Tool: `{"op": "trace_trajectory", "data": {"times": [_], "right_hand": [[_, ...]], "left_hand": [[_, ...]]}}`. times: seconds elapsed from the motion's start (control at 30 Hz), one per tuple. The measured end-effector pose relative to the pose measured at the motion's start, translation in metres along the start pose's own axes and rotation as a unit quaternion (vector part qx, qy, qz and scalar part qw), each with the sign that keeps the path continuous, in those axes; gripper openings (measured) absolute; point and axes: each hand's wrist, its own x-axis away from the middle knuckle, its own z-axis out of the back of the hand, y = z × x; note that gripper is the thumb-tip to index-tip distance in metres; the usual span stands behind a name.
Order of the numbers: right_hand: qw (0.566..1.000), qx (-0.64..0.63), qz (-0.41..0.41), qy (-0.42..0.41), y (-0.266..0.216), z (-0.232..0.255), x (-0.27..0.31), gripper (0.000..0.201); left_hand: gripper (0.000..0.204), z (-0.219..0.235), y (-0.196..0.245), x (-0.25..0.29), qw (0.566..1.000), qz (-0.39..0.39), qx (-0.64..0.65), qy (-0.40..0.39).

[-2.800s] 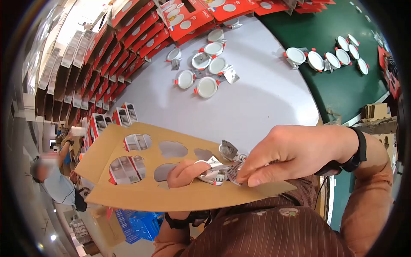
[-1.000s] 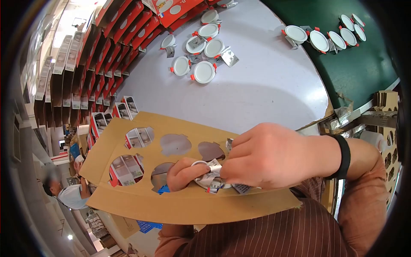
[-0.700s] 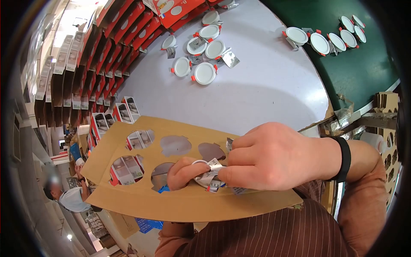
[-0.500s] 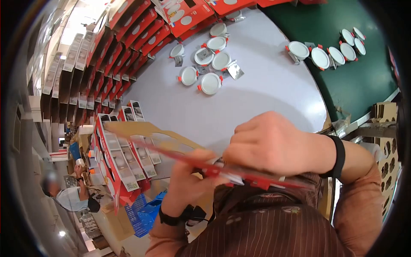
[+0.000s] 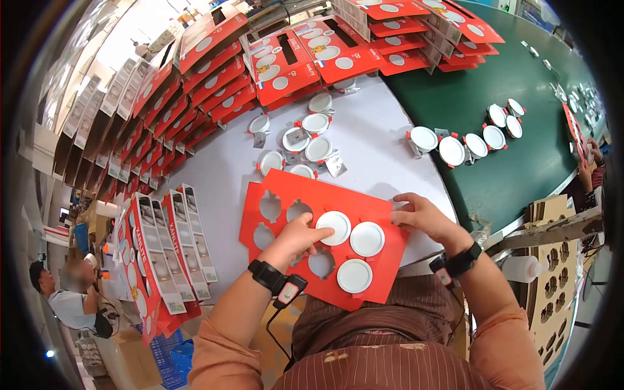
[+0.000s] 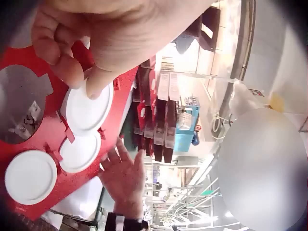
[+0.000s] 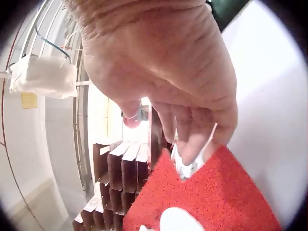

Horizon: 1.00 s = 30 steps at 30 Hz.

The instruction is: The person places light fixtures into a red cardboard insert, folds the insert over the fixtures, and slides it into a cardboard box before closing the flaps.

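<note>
Red cardboard insert with round cut-outs lies flat on the pale table, at the edge nearest the person. Three white round downlights sit in its cut-outs on the right half; the left cut-outs stand open. Left hand rests on the insert, fingertips pressing the rim of the upper-left downlight, fingers bent. Right hand at the insert's far right corner, thumb and fingers pinching a small silvery piece just over the red edge. Beyond the insert: loose downlights clustered on the table. Behind those, stacked red boxes. Right of the insert, a row of downlights on the green surface.
</note>
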Motion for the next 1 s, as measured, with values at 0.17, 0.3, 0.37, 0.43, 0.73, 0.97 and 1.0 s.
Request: {"op": "trace_trajectory", "data": {"times": [0.17,0.3,0.37,0.43,0.73,0.97,1.0], "right_hand": [[0.991,0.099,0.077,0.049,0.014,-0.021,-0.002,0.065],[0.995,0.083,0.052,0.035,0.000,-0.029,-0.003,0.062],[0.993,0.094,0.059,0.044,-0.004,-0.035,-0.006,0.060],[0.988,0.113,0.083,0.059,-0.002,-0.029,-0.013,0.050],[0.815,0.339,-0.010,0.469,-0.023,0.100,-0.026,0.052],[0.849,0.256,0.030,0.461,-0.014,0.093,-0.048,0.056],[0.831,0.261,0.091,0.482,-0.015,0.087,-0.045,0.057]], "left_hand": [[0.061,-0.002,-0.003,-0.013,0.996,-0.022,-0.089,0.001],[0.059,-0.004,-0.007,-0.010,0.981,-0.052,-0.173,0.064],[0.053,-0.004,-0.002,-0.002,0.980,-0.077,-0.167,0.077],[0.047,0.000,-0.012,-0.010,0.982,-0.097,-0.141,0.075],[0.039,0.003,-0.027,-0.021,0.987,0.022,0.118,0.106],[0.052,-0.013,-0.049,0.011,0.956,-0.163,0.037,0.241],[0.050,-0.015,-0.051,0.017,0.944,-0.210,0.022,0.254]]}}
